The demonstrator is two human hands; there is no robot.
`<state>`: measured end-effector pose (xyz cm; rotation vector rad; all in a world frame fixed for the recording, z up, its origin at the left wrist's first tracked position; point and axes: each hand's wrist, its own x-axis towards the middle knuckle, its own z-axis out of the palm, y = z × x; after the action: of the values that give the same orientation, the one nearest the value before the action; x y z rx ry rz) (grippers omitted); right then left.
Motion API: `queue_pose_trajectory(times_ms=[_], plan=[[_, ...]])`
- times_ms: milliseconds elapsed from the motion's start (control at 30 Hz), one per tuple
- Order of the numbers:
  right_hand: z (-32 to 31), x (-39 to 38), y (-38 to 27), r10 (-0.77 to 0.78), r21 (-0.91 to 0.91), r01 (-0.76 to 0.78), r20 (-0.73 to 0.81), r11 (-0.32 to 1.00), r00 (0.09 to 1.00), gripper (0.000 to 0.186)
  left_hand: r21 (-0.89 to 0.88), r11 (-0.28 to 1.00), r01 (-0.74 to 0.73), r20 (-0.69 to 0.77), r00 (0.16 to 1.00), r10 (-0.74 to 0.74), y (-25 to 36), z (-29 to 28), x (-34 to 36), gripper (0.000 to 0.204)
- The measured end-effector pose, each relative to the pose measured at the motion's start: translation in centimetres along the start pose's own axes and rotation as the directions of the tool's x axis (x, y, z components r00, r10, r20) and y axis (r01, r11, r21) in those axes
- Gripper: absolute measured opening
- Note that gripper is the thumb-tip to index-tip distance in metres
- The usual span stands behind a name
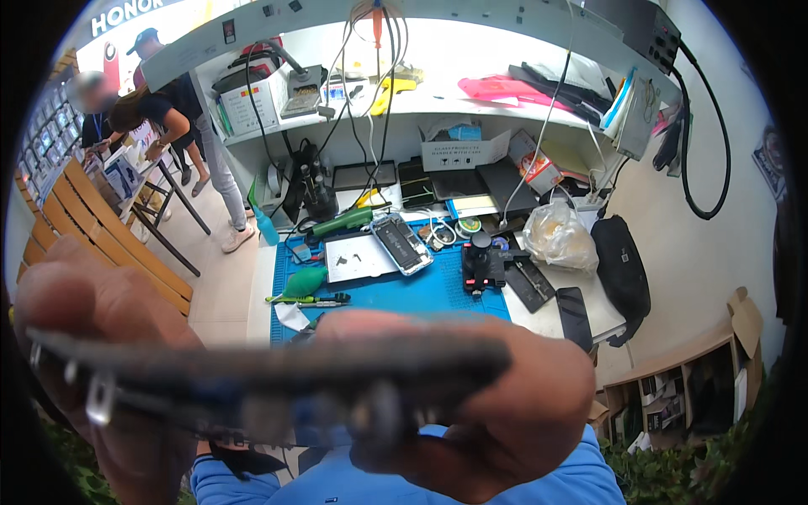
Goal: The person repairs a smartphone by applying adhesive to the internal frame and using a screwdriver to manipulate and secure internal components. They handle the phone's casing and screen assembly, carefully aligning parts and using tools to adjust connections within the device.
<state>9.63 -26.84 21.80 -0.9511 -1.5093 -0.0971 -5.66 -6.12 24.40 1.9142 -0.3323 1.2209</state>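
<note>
Very near the camera is a thin dark flat part (295, 370), seen edge-on and out of focus, with small metal bits along its lower side. It looks like a phone assembly or board, but blur hides its exact kind. My right hand (530, 396) is closed on its right end, thumb and fingers pinching it. At the other end, my left hand (109, 295) is curled about the edge, its fingers blurred. Beyond, an opened phone (401, 244) lies tilted against a white tray (362, 269) holding small dark pieces, on a blue mat (421, 292).
A green air blower (305, 283), a screwdriver (316, 300) and a black clamp-like stand (484, 265) rest on the mat. To the right are a plastic bag (560, 236) and a black pouch (620, 269). Cables (387, 101) hang overhead. People stand at left.
</note>
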Motion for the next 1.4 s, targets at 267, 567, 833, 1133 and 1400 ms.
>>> queue_pose_trajectory(times_ms=[267, 567, 833, 1133, 1400], plan=[[-0.4, 1.2, 0.8, -0.04, -0.054, 0.037, -0.059, 0.998, 0.997, 0.06, -0.079, 0.992, -0.103, -0.058, 0.993, 0.099, -0.7, 0.6, 0.9, 0.072], [-1.2, 4.4, -1.8, 0.12, -0.063, -0.12, -0.011, 0.991, 0.993, 0.045, -0.194, 0.925, -0.327, 0.048, 0.938, 0.342, -1.3, -0.8, 6.5, 0.056], [-2.5, 12.7, 0.4, -0.459, -0.28, 0.419, -0.096, 0.864, 0.883, 0.022, -0.044, 0.84, -0.541, -0.228, 0.824, 0.519, 1.2, 0.0, 13.1, 0.033], [-3.2, 16.8, -1.5, -0.507, -0.412, 0.449, -0.036, 0.793, 0.861, 0.021, 0.199, 0.803, -0.562, -0.389, 0.707, 0.591, 1.7, -2.9, 16.7, 0.034], [-2.3, 19.4, -2.4, -0.525, -0.353, 0.466, -0.089, 0.811, 0.846, 0.026, 0.27, 0.778, -0.567, -0.356, 0.692, 0.628, 3.8, -4.2, 18.4, 0.037]])
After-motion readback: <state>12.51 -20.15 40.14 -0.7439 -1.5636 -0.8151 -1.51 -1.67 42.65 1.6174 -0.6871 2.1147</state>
